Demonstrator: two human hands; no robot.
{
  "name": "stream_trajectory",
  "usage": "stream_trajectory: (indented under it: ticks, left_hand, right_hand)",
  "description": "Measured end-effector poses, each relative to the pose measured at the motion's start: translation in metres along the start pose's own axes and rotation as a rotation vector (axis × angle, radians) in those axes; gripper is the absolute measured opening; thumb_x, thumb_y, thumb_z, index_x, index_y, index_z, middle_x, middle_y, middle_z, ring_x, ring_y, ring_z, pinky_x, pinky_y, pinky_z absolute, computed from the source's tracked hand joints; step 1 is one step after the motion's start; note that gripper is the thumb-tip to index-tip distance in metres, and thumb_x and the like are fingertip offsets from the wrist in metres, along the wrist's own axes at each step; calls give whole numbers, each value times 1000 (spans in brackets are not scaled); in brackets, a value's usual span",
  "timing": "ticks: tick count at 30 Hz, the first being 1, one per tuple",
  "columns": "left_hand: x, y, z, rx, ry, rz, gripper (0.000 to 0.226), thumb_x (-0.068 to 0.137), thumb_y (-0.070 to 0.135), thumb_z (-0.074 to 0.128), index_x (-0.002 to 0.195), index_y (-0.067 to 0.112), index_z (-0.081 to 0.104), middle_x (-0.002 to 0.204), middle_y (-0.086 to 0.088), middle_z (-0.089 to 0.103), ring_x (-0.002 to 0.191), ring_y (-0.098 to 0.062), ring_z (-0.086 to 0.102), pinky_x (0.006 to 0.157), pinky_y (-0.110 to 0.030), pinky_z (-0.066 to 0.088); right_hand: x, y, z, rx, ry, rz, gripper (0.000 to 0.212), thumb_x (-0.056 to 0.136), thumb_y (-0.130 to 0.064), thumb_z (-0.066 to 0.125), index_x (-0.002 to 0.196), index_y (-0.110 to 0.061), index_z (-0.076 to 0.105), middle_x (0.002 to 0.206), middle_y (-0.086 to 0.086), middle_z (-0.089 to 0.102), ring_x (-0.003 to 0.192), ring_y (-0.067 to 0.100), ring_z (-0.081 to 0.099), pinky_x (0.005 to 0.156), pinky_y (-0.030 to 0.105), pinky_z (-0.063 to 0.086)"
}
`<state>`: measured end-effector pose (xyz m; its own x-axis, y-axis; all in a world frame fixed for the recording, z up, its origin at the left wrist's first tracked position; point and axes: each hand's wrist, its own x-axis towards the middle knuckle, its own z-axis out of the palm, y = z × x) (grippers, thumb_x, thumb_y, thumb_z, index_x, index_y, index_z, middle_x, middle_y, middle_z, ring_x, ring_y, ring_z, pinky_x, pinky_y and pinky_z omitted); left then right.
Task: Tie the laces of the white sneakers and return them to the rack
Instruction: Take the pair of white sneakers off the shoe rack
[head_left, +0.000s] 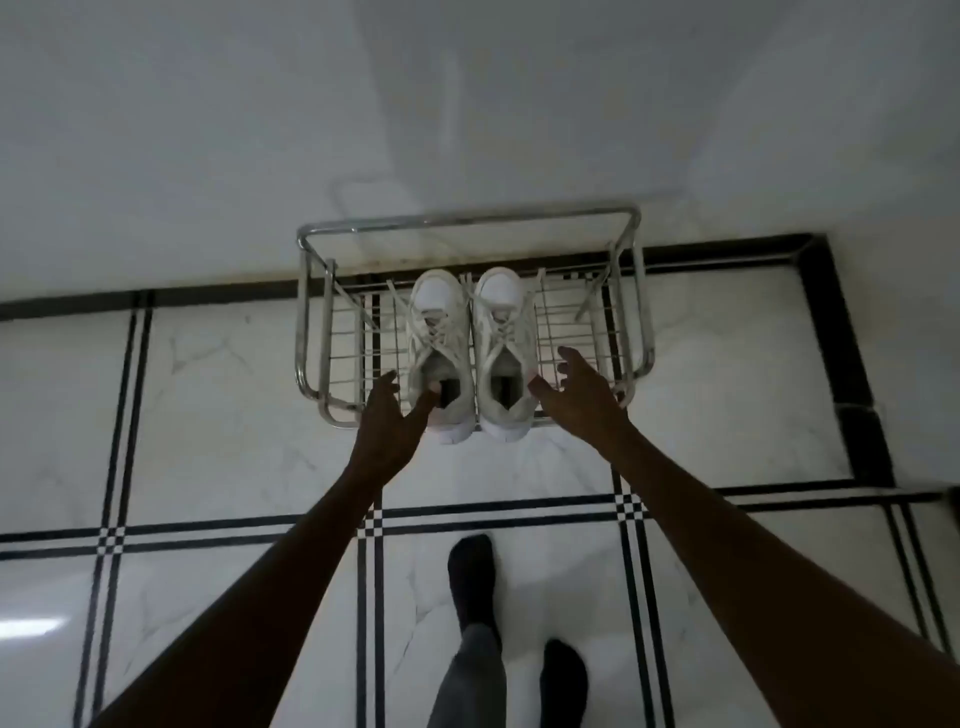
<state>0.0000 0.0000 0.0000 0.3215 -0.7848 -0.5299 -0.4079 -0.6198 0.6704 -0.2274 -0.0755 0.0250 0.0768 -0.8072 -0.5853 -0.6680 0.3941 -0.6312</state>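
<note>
Two white sneakers stand side by side on a chrome wire shoe rack (311, 332), toes toward the wall. The left sneaker (439, 343) and the right sneaker (503, 338) both have loose laces that trail out over the wire shelf. My left hand (387, 421) is at the heel of the left sneaker, thumb reaching into its opening and fingers spread outside it. My right hand (576, 389) hovers open just right of the right sneaker's heel, fingers spread, thumb close to the collar.
The rack stands against a white wall (467, 104) on a white marble floor (218, 395) with black border lines. My feet in dark socks (470, 577) stand on the floor below the rack.
</note>
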Motion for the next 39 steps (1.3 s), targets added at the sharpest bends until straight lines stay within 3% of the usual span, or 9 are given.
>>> stream_trajectory:
  ticks: [6, 14, 18, 21, 24, 26, 29, 31, 39]
  left_hand:
    - [61, -18, 17, -140, -92, -84, 67, 95, 47, 64, 151, 25, 36, 134, -4, 57, 98, -22, 69, 60, -34, 64]
    - [64, -28, 24, -126, -63, -20, 56, 102, 20, 55, 154, 20, 35, 125, -6, 59, 81, -9, 64, 48, -25, 60]
    - [30, -40, 30, -161, 9, 64, 54, 103, 13, 52, 154, 19, 36, 112, 2, 61, 72, -8, 68, 46, -20, 56]
    - [-13, -64, 37, -173, 84, 188, 48, 102, 12, 52, 149, 18, 43, 119, 0, 65, 91, -9, 70, 62, -20, 59]
    - [-61, -99, 52, -148, 153, 172, 47, 101, 12, 53, 147, 12, 44, 126, -10, 56, 111, -25, 60, 77, -14, 53]
    - [-94, -123, 64, -136, 166, 149, 47, 101, 19, 53, 147, 16, 44, 118, -6, 51, 106, -28, 60, 72, -25, 59]
    - [-134, -161, 83, -99, 138, 136, 46, 97, 27, 52, 142, 19, 47, 107, 7, 50, 103, -32, 62, 72, -56, 60]
    - [-155, -185, 97, -97, 125, 100, 40, 94, 32, 51, 132, 20, 53, 104, 16, 51, 103, -32, 62, 74, -61, 59]
    - [-170, -308, 178, -40, 64, -16, 59, 85, 46, 42, 135, 17, 53, 108, -11, 52, 89, -29, 65, 42, -33, 57]
  right_hand:
    - [61, 13, 32, 35, -66, 112, 68, 89, -36, 65, 146, -11, 38, 135, 17, 59, 119, 35, 60, 98, 47, 52]
    - [65, 23, 44, 37, -23, 28, 58, 89, -23, 64, 142, -11, 45, 127, 18, 62, 111, 36, 63, 89, 53, 56]
    - [39, 34, 48, 76, 7, -74, 58, 91, -19, 65, 145, -12, 43, 125, 11, 63, 105, 23, 63, 79, 33, 55]
    - [0, 50, 54, 122, 24, -134, 60, 91, -15, 66, 146, -18, 43, 124, -1, 61, 97, 6, 63, 70, 8, 49]
    - [-46, 84, 70, 108, 31, -136, 66, 92, -22, 66, 151, -23, 36, 138, 4, 54, 116, 17, 60, 92, 30, 55]
    - [-74, 108, 83, 82, 28, -130, 65, 92, -26, 64, 150, -23, 37, 137, 9, 54, 120, 23, 58, 96, 42, 55]
    - [-111, 148, 104, 50, 13, -136, 55, 92, -23, 61, 144, -19, 45, 125, 12, 61, 112, 25, 61, 86, 33, 53]
    - [-131, 177, 120, 50, 6, -125, 49, 91, -24, 57, 139, -16, 50, 120, 11, 65, 110, 24, 63, 86, 29, 52]
    - [-133, 303, 215, 23, -55, 48, 54, 86, -32, 48, 139, -20, 48, 119, 11, 64, 107, 29, 65, 92, 42, 55]
